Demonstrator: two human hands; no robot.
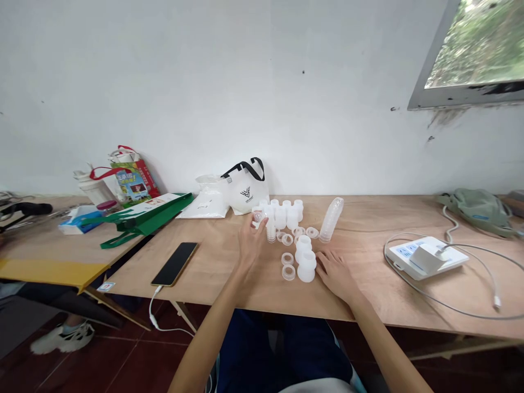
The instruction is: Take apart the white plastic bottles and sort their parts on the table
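Note:
My left hand point(249, 240) reaches to the back of the table, its thumb and fingers closed on a small clear plastic piece point(257, 216); its exact shape is hard to make out. Just right of it stands a short stack of clear plastic pieces point(271, 231), in front of several white plastic bottles point(292, 217). Palm down, my right hand point(336, 273) lies on the wood with fingers stretched, beside white plastic jars point(307, 266). Translucent rings point(289, 272) lie flat left of those jars. A taller, leaning stack of clear cups point(331, 220) stands behind my right hand.
A phone point(175, 264) on a cable lies at left. White bags point(248, 191) lean against the wall. Green bag point(149, 214) overlaps the neighbouring table. At right are a white power strip point(428, 256), looping cables and a grey-green cloth item point(477, 210).

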